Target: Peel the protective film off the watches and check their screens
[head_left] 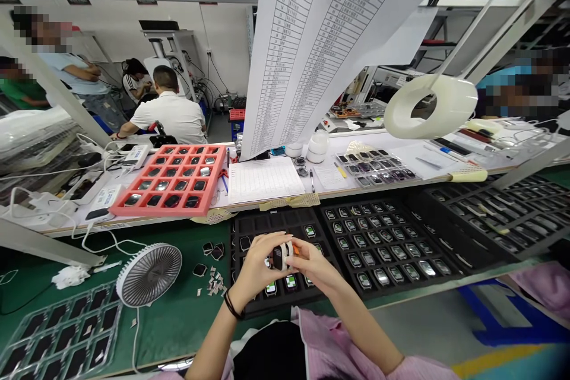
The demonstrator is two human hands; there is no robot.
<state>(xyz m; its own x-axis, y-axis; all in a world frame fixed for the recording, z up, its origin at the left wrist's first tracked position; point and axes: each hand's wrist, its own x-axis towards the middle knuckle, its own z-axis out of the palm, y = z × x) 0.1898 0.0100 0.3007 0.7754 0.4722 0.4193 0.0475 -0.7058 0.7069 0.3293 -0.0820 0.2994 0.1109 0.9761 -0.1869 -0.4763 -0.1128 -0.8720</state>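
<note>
Left hand (258, 264) and right hand (312, 262): together, both clamped on one black watch (278, 257), held just above a black tray (262, 221) of watches. Step, as judged: handling this single watch; next move calls for a place in that tray.

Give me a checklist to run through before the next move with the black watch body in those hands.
1. Grip: ok. The left hand and right hand both hold the black watch body.
2. Watch face: cannot tell. The fingers hide it.
3. Orange piece at the right hand's fingers: cannot tell what it is.
4. Black foam tray: ok. It lies under the hands, with lit green screens in its near row.
5. Loose small pieces on the green mat: not ok. They lie outside the tray.
6. Desk fan: ok. It stands apart from the hands.
</note>
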